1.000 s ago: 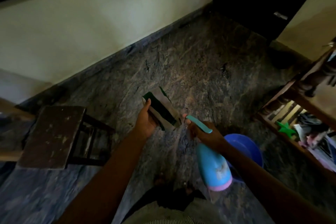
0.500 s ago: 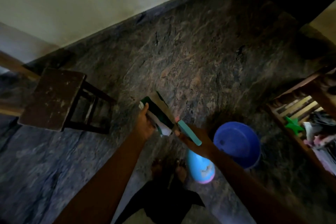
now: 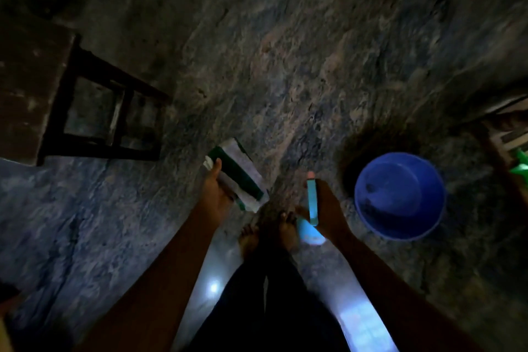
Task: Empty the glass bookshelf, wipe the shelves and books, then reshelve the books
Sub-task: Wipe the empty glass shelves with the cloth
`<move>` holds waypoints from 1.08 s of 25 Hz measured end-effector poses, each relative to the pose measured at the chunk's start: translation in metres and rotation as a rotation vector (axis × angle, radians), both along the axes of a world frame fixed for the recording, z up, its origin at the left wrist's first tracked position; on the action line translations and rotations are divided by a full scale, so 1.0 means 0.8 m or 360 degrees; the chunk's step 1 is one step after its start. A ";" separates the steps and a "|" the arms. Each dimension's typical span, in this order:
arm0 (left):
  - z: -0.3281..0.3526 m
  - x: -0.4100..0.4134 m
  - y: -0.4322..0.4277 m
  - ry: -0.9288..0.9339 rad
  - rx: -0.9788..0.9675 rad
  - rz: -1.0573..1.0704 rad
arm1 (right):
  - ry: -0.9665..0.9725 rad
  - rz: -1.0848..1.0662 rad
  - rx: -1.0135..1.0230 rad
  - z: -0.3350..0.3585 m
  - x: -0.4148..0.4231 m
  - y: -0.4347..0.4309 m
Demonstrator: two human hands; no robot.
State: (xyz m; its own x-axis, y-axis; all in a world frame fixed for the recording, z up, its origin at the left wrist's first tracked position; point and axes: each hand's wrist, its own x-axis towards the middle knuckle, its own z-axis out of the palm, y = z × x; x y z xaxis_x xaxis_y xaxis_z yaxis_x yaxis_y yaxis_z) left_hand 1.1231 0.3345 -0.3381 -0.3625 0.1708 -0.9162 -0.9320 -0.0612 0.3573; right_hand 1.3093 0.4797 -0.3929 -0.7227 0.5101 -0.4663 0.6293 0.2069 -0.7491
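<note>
My left hand grips a folded green and white striped cloth by its near edge, held out flat over the floor. My right hand holds a light blue spray bottle by the neck, its teal spray head pointing away from me with a small pink nozzle tip. The two hands are apart, with my bare feet on the floor below them. No bookshelf glass or books can be made out in this dark, blurred view.
A blue plastic bucket stands on the dark marbled stone floor right of my right hand. A dark wooden stool stands at the left. At the right edge is part of a wooden rack with a green object.
The view has tipped further down, losing the wall and door. My right hand drew the spray bottle away from the cloth, turning its head to point straight ahead. The left hand still holds the cloth.
</note>
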 end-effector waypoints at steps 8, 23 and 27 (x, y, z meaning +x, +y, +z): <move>-0.187 0.036 -0.040 -0.0203 -0.0022 0.0158 | -0.0188 -0.0134 0.0219 -0.262 -0.041 0.045; -0.222 0.063 -0.017 -0.0301 0.0012 0.0135 | -0.0782 -0.0328 -0.0361 -0.269 0.006 -0.023; -0.123 0.051 -0.030 -0.0253 0.0015 0.0165 | -0.0481 -0.0364 -0.0738 -0.117 -0.022 -0.052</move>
State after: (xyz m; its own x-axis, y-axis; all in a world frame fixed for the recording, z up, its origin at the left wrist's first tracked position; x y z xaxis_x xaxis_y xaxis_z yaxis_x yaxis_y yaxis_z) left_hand 1.1638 0.3104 -0.4363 -0.2294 0.1489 -0.9619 -0.9651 -0.1629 0.2050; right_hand 1.2919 0.4381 -0.4869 -0.4189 0.3313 -0.8455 0.8187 -0.2649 -0.5094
